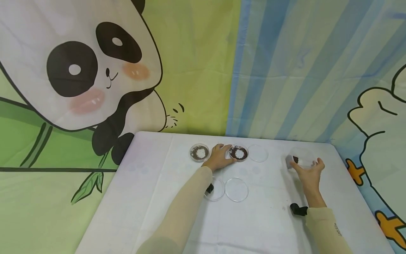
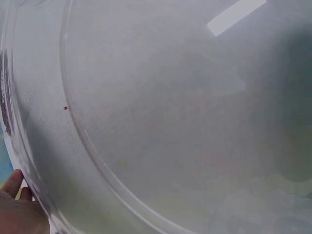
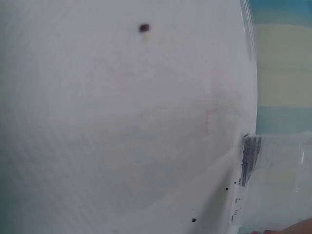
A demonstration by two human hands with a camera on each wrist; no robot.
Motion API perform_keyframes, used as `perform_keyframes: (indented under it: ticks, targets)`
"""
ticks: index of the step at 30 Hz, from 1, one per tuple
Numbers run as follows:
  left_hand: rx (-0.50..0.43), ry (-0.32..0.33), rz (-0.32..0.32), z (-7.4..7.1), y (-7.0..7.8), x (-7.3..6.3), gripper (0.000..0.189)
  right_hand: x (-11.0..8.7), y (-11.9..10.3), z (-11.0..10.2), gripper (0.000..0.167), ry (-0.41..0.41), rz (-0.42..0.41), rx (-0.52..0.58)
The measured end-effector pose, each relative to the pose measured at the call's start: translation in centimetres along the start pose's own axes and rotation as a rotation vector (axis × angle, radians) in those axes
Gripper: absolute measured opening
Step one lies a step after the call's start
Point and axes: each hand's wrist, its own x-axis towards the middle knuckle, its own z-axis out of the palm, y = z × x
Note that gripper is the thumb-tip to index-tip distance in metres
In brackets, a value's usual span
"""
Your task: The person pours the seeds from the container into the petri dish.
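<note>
My left hand (image 1: 219,157) pinches the left edge of a petri dish (image 1: 238,152) between thumb and fingers. Dark crumbs with a white patch in the middle lie in that dish. To the left of the hand stands a similar petri dish (image 1: 199,152) with dark and white contents. On the right, my right hand (image 1: 309,173) grips a clear container (image 1: 302,156), its thumb and fingers spread on opposite sides. Dark material (image 3: 250,158) sits at one end of the container in the right wrist view. A clear dish (image 2: 161,122) fills most of the left wrist view.
A faint clear dish (image 1: 258,153) lies right of the held petri dish. Nearer me are two more clear dishes, a left one (image 1: 218,194) partly behind the sleeve and a right one (image 1: 237,189). The white tabletop (image 1: 266,225) meets a printed curtain (image 1: 196,70) behind.
</note>
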Motion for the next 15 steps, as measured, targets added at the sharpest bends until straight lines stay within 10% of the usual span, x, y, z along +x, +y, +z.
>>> perform_keyframes:
  ticks: [15]
  targets:
    - [0.012, -0.008, -0.009, -0.1, 0.3, -0.3, 0.076, -1.7, -2.3, 0.7, 0.095, 0.119, -0.446, -0.256]
